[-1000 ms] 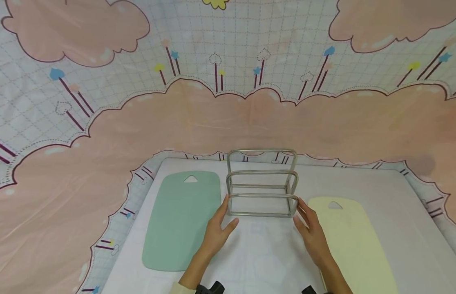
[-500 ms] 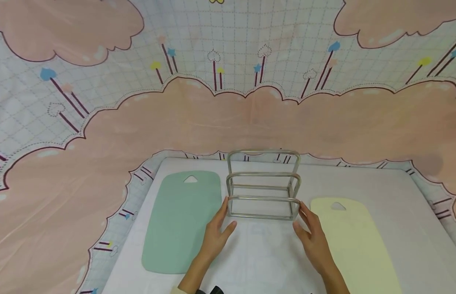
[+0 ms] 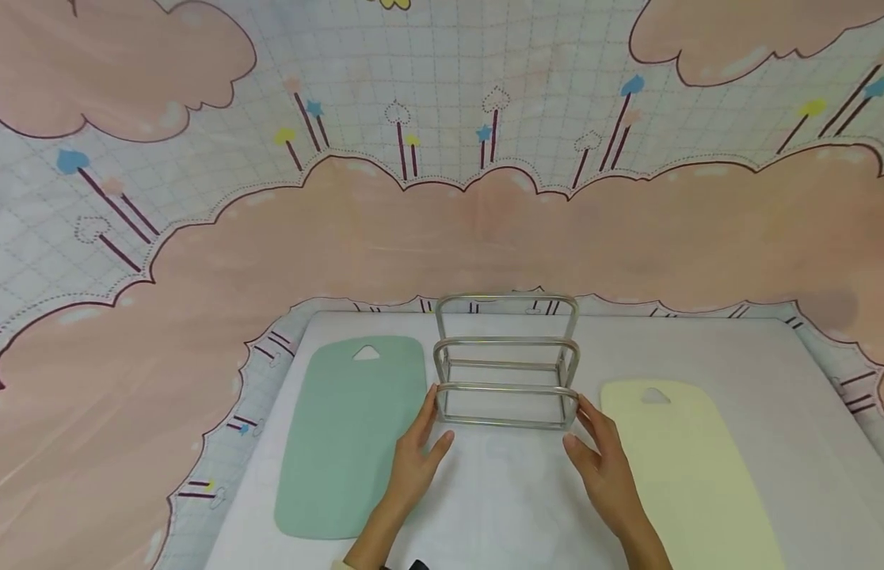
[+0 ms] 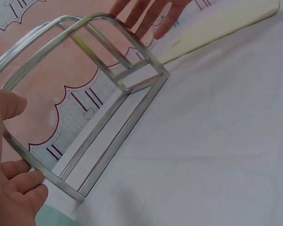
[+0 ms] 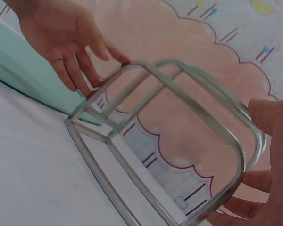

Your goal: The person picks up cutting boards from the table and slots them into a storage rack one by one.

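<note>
A metal wire rack (image 3: 506,389) with several upright loops stands on the white table between my hands. My left hand (image 3: 412,467) touches the rack's left side with its fingertips, its thumb held away from the bars. On the opposite side, the fingertips of my right hand (image 3: 604,467) rest against the rack's right end, with that thumb also apart from the metal. Left of the rack lies a green cutting board (image 3: 349,435), partly under my left forearm. A pale yellow cutting board (image 3: 687,467) lies to the right, its near end cut off by the frame.
The white table (image 3: 770,380) runs back to a patterned cloth (image 3: 442,237) with peach clouds, which hangs behind and along the sides. Both boards lie flat, each with a small cut-out at its far end.
The head view has shifted slightly. Both hands stay at the rack's sides, and the rack and boards show no clear movement on the table.
</note>
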The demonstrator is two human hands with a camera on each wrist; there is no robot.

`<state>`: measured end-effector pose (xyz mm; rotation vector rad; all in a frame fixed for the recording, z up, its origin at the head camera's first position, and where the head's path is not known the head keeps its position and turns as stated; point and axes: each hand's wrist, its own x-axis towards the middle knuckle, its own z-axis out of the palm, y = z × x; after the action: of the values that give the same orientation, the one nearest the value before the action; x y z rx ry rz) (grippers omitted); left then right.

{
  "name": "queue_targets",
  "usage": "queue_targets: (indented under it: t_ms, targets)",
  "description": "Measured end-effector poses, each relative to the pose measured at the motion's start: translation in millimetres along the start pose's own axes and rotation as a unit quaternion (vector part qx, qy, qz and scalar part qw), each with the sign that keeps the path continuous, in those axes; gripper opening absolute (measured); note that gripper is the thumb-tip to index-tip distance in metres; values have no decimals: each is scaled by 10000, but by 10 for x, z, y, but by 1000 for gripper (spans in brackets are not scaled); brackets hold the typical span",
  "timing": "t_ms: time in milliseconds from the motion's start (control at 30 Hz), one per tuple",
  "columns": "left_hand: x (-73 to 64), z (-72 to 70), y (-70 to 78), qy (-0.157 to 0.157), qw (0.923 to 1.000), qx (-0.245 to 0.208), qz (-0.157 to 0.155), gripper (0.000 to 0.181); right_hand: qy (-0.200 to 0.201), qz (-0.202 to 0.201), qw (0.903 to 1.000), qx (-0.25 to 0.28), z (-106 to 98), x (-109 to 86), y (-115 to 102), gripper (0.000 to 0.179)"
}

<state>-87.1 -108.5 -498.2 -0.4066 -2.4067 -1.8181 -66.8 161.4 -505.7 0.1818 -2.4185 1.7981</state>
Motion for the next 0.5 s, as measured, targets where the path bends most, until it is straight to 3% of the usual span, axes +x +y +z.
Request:
queue_targets:
  t_ms: [200, 300, 500]
  targets:
    - [-2, 15, 20, 8, 10000, -14, -54, 66, 276, 36, 9995, -132, 63, -24, 25, 64]
    - [-15, 12, -15, 179, 9998, 34, -65, 62, 310, 120, 9993, -155, 101, -26, 31, 69]
    - [-154, -56, -275, 750, 9970, 9, -175, 47, 304, 151, 9990, -283, 149, -33, -1, 72]
